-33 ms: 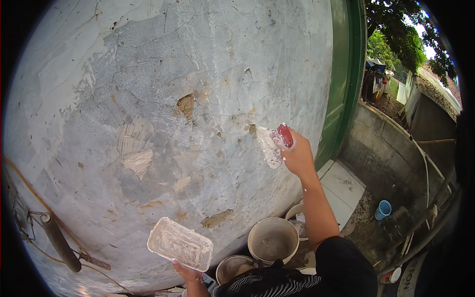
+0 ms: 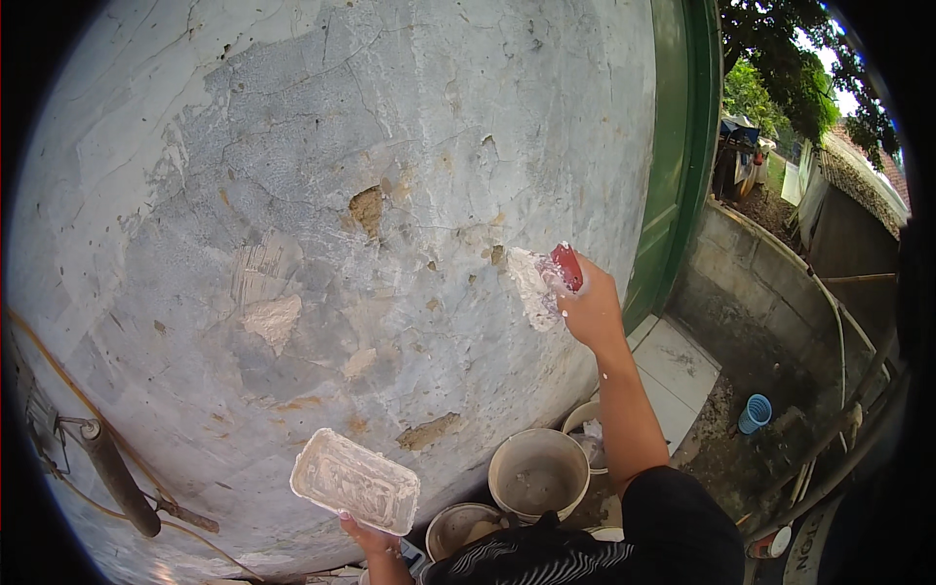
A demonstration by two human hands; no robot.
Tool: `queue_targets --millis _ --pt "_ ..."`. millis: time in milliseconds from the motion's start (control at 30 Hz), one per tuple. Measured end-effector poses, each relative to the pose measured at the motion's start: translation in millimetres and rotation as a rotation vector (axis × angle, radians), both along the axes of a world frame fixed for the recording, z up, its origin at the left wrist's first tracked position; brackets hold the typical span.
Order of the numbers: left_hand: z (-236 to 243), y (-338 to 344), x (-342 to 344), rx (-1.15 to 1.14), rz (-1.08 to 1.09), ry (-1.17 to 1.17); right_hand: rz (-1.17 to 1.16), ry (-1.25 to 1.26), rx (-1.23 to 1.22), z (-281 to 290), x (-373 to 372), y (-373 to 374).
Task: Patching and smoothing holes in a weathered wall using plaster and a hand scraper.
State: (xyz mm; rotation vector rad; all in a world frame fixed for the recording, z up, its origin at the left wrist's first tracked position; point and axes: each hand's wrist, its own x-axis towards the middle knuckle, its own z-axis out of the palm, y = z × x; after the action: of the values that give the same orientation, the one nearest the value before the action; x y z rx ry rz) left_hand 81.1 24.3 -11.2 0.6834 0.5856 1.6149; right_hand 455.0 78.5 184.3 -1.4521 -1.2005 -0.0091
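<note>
My right hand (image 2: 593,304) is closed round the red handle of a putty knife (image 2: 565,267), held up against the grey wall. Thick white putty (image 2: 528,285) lies at its blade, smeared over the wall just beside a small chipped hole (image 2: 498,254). Where the blade ends and the wall putty begins is hard to make out. Lower left, my left hand (image 2: 370,539) grips the near edge of a rectangular plastic tub (image 2: 406,477), whose inside is coated with pale putty. The tub is tilted and held apart from the wall. White specks dot my right hand and forearm.
The cracked wall (image 2: 322,185) has a deeper hole (image 2: 367,209) and pale patches. Below stand a round bucket (image 2: 539,441) and other pails. A green door (image 2: 673,146) is at right, with a low block wall (image 2: 751,253) and blue basket (image 2: 754,413) beyond. A paint roller (image 2: 117,478) hangs left.
My right hand and the putty knife have shifted very slightly to the right. My left hand and the tub look unmoved.
</note>
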Motion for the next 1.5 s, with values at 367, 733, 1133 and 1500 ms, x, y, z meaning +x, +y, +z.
queue_targets --millis 367,733,1133,1500 --pt "-4 4 2 0.008 0.029 -0.044 -0.004 0.012 0.063 -11 5 6" --pt "-4 0 -2 0.015 0.014 -0.038 0.099 0.184 0.081 1 6 -8" --pt "-9 -2 -6 0.007 0.057 -0.028 0.012 0.062 0.034 -5 3 7" --pt "-2 -8 0 0.008 -0.011 -0.022 -0.068 -0.017 0.028 0 3 11"
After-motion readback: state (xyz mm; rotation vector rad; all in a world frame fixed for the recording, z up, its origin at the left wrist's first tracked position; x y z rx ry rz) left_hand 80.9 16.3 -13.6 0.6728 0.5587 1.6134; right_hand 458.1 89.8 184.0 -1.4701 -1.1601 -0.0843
